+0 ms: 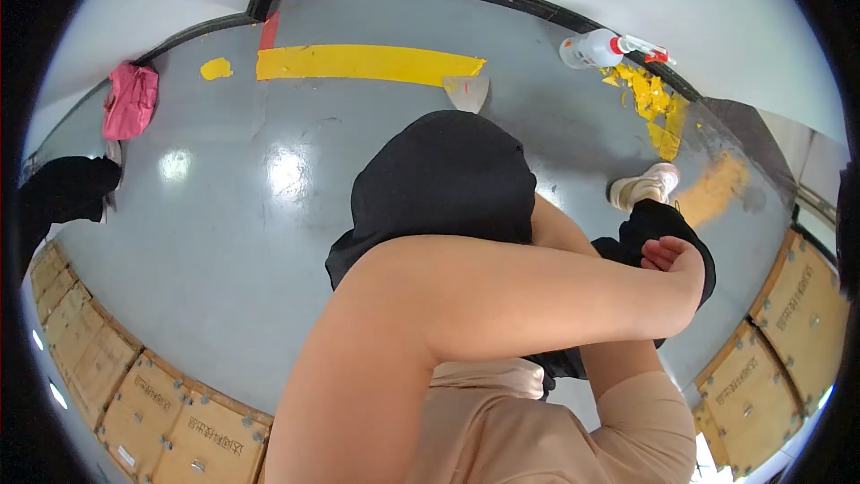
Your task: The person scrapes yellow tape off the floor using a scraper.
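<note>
My left forearm lies across in front of me, and my left hand [674, 267] is at the right, beside my black trouser leg. Its fingers are loosely curled together, with nothing visible in them. My right forearm passes beneath the left one and disappears behind my raised knee, which hides my right hand. Past the knee shows the blade of a scraper [468, 93]; its handle is hidden. The blade meets the right end of a yellow strip [358, 63] on the grey floor. Whether my right hand holds the scraper is hidden.
A spray bottle [591, 50] with a red-and-white head stands by the wall. Near it lie peeled yellow scraps [661, 108] and an orange-brown stain [719, 188]. Pink cloth [131, 100] and another person's dark-clothed leg [67, 193] are at left. Wooden crates [210, 439] line the lower edges.
</note>
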Tool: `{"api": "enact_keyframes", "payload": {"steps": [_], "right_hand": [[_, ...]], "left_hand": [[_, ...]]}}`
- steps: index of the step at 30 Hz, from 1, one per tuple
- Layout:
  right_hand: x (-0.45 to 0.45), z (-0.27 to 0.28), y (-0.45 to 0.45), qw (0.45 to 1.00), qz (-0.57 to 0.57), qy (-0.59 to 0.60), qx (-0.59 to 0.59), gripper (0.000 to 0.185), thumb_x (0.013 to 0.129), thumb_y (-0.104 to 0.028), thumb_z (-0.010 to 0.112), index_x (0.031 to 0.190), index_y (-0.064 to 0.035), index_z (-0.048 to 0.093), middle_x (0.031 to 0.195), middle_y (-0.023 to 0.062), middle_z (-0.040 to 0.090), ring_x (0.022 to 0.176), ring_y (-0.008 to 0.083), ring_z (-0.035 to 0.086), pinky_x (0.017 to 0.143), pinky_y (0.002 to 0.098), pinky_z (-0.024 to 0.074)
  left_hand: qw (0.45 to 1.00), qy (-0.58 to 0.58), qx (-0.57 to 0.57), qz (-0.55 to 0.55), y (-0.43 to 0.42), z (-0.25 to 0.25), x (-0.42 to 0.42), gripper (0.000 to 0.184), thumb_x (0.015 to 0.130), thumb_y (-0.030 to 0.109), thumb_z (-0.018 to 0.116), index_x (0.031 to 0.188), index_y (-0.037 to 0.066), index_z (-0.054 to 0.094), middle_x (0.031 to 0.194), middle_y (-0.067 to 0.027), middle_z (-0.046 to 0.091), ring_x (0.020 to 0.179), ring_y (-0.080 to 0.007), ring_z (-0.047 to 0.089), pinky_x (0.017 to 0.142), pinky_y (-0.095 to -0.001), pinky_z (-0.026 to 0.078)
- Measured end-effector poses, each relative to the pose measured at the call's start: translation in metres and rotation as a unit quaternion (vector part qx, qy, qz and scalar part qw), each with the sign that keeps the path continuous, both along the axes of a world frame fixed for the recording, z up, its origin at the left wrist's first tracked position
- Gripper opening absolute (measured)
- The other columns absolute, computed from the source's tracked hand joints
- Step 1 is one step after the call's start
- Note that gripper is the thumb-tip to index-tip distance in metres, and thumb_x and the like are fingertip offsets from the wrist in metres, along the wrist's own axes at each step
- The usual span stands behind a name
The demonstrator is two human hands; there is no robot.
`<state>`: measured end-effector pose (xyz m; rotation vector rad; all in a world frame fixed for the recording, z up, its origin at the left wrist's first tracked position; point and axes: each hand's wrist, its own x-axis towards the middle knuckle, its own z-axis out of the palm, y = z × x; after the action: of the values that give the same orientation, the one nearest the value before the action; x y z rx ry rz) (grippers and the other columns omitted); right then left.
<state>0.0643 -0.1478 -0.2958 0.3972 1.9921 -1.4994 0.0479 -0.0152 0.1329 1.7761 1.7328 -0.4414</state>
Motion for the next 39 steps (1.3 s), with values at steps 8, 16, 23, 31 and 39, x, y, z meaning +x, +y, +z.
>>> {"api": "enact_keyframes", "payload": {"steps": [8, 16, 23, 31, 39], "right_hand": [[-0.101, 0.132, 0.022, 0.946, -0.132, -0.264, -0.137, 0.039, 0.09, -0.044, 0.049, 0.1, -0.0061, 0.051, 0.064, 0.0008, 0.046, 0.049, 0.0082, 0.039, 0.042, 0.0207, 0.0293], [-0.068, 0.106, 0.118, 0.964, 0.01, -0.265, 0.001, 0.04, 0.079, -0.044, 0.065, 0.097, -0.0089, 0.055, 0.064, 0.0, 0.053, 0.045, 0.007, 0.044, 0.038, 0.0216, 0.0343], [-0.157, 0.149, 0.14, 0.965, 0.213, -0.072, 0.134, 0.033, 0.078, -0.033, 0.065, 0.107, -0.0178, 0.064, 0.067, -0.0005, 0.059, 0.047, 0.0076, 0.049, 0.041, 0.0224, 0.0378], [-0.179, 0.166, 0.071, 0.894, 0.359, 0.078, 0.258, 0.027, 0.077, -0.031, 0.065, 0.099, -0.0166, 0.068, 0.064, 0.0015, 0.061, 0.055, 0.0103, 0.058, 0.049, 0.0256, 0.045], [-0.16, 0.119, 0.121, 0.952, 0.251, -0.033, 0.172, 0.026, 0.077, -0.03, 0.065, 0.098, -0.0156, 0.068, 0.067, 0.0031, 0.063, 0.056, 0.0117, 0.059, 0.051, 0.0263, 0.047]], "left_hand": [[1.0, -0.004, 0.011, 0.001, -0.018, 0.006, -0.016, 0.037, 0.079, 0.031, 0.049, 0.095, 0.001, 0.064, 0.093, -0.0144, 0.065, 0.086, -0.0269, 0.062, 0.073, -0.0414, 0.046], [0.997, -0.004, 0.074, 0.037, -0.002, -0.009, 0.002, 0.037, 0.079, 0.032, 0.05, 0.096, 0.003, 0.064, 0.094, -0.0135, 0.065, 0.088, -0.0266, 0.062, 0.074, -0.0422, 0.046], [0.997, 0.0, 0.07, 0.028, 0.019, -0.002, -0.001, 0.037, 0.079, 0.033, 0.05, 0.096, 0.003, 0.064, 0.094, -0.0134, 0.065, 0.088, -0.0266, 0.062, 0.074, -0.0423, 0.046], [0.998, 0.018, 0.065, 0.006, 0.029, 0.001, -0.002, 0.038, 0.079, 0.033, 0.05, 0.096, 0.002, 0.064, 0.095, -0.0133, 0.065, 0.089, -0.0266, 0.062, 0.074, -0.0424, 0.046], [0.999, 0.039, 0.012, 0.013, 0.03, 0.004, -0.005, 0.037, 0.079, 0.033, 0.051, 0.097, 0.004, 0.064, 0.096, -0.0115, 0.065, 0.09, -0.0263, 0.061, 0.074, -0.0425, 0.046]]}}
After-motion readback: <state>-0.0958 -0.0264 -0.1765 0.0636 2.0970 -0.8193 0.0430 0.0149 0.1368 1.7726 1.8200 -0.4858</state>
